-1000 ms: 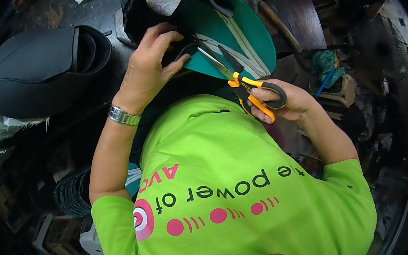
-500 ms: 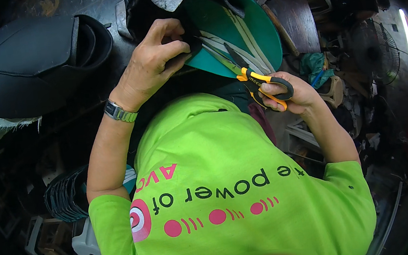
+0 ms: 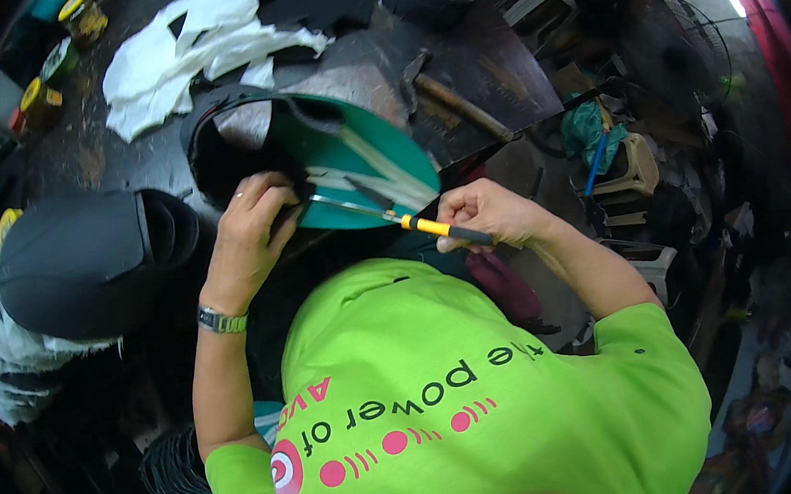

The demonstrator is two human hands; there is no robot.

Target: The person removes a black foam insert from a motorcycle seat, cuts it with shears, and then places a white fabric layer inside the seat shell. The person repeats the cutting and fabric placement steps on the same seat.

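Observation:
My left hand point(image 3: 260, 225) is closed on the near edge of a black cap-like piece point(image 3: 203, 161) with a wide green brim point(image 3: 389, 141). Pale strips run across the brim's green inner face. In my right hand point(image 3: 493, 213) is a pair of scissors point(image 3: 427, 226) with yellow and black handles. Its blades point left along the brim's near edge, towards my left fingers. They look edge-on, so how far apart they are cannot be seen. My left fingertips are partly hidden against the black material.
A larger black curved piece point(image 3: 79, 266) stands at the left on whitish cloth. Beyond the cap-like piece, a hammer point(image 3: 463, 105) and white fabric point(image 3: 193, 61) lie on the dark table point(image 3: 78, 165). Yellow-lidded jars point(image 3: 40, 101) stand far left; a beige stool point(image 3: 628, 169) is at the right.
The view has shifted, showing more of the table's far side. The scissors have turned from facing me broadly to edge-on, still in my right hand. My left hand stays at the black edge.

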